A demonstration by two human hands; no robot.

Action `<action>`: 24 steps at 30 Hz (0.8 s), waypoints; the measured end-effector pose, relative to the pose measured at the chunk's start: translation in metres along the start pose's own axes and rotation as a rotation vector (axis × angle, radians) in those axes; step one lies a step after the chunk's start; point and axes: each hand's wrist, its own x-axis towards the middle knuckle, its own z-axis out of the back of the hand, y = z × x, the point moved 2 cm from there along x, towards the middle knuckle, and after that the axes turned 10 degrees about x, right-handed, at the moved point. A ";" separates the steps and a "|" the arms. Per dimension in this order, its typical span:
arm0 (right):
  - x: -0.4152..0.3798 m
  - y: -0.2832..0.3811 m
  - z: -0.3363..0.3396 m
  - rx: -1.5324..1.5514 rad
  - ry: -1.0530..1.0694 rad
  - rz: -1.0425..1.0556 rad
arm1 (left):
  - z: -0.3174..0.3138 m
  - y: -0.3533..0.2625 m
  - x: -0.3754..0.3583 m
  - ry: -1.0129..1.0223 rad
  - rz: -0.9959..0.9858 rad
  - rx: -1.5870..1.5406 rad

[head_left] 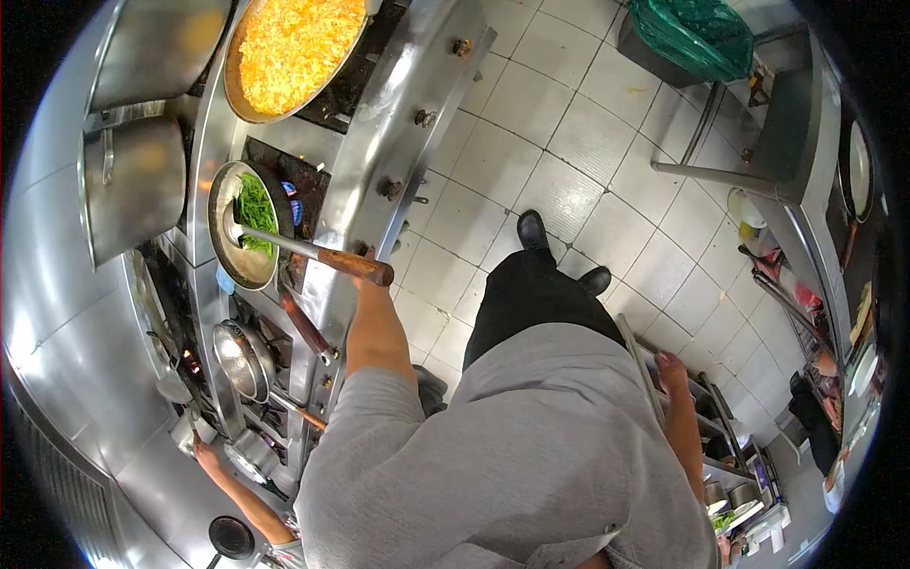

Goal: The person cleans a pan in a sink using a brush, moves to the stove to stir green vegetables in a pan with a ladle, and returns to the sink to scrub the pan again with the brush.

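My left hand [364,271] is at the stove's front panel, partly hidden behind the wooden end of a ladle handle. Its fingertips show closed at a stove knob [363,249]. The ladle [313,251] lies across a frying pan [220,248], its bowl inside. Chopped green leaves [255,211] and pale liquid fill that pan, and a blue flame burns beside it. On the other side, my right hand [671,368] hangs by a metal rail with its fingers curled in. I see nothing in it.
A wide pan [230,83] of orange-yellow food stands farther up the stove. Tall metal pots [142,185] line the back. Behind on the left, another person's arm [248,503] reaches over the burners. A bin with a green bag [697,43] stands on the tiled floor [559,123].
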 end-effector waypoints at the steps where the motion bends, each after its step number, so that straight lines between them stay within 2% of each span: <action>1: 0.016 -0.015 -0.001 0.008 -0.034 0.079 | -0.001 -0.004 -0.015 -0.001 -0.046 0.113; 3: 0.026 -0.014 0.005 0.015 -0.075 0.162 | 0.003 0.001 -0.019 0.004 -0.092 0.218; 5: 0.026 0.015 0.020 0.163 -0.070 0.184 | 0.006 0.017 -0.001 0.085 -0.172 0.036; 8: 0.036 0.051 0.039 0.046 -0.079 0.198 | -0.025 -0.007 -0.091 0.050 0.190 0.358; 9: 0.014 0.096 0.051 0.004 -0.087 0.164 | -0.035 -0.006 -0.097 0.109 0.306 0.439; 11: 0.000 0.146 0.067 -0.038 -0.099 0.292 | -0.033 0.033 -0.078 0.501 0.034 0.678; 13: 0.012 0.171 0.082 -0.101 -0.142 0.528 | -0.082 -0.012 -0.178 0.456 0.003 0.901; 14: 0.012 0.189 0.094 -0.121 -0.139 0.559 | -0.090 0.000 -0.189 0.438 -0.001 0.869; 16: -0.003 0.234 0.126 -0.227 -0.266 0.763 | -0.100 0.017 -0.203 0.441 -0.370 1.033; 17: 0.001 0.245 0.144 -0.259 -0.381 0.841 | -0.095 0.024 -0.210 0.416 -0.373 1.005; 19: -0.009 0.277 0.199 -0.391 -0.658 0.981 | -0.090 0.042 -0.235 0.467 -0.581 0.926; 20: -0.009 0.291 0.228 -0.400 -0.662 1.011 | -0.090 0.034 -0.266 0.359 -0.394 0.863; 21: -0.014 0.304 0.259 -0.457 -0.798 1.069 | -0.089 0.024 -0.307 0.258 -0.206 0.794; 22: -0.014 0.312 0.287 -0.508 -0.939 1.125 | -0.082 0.036 -0.326 0.206 -0.119 0.753; 24: 0.001 0.319 0.338 -0.565 -0.936 1.180 | -0.057 0.075 -0.357 0.075 0.031 0.640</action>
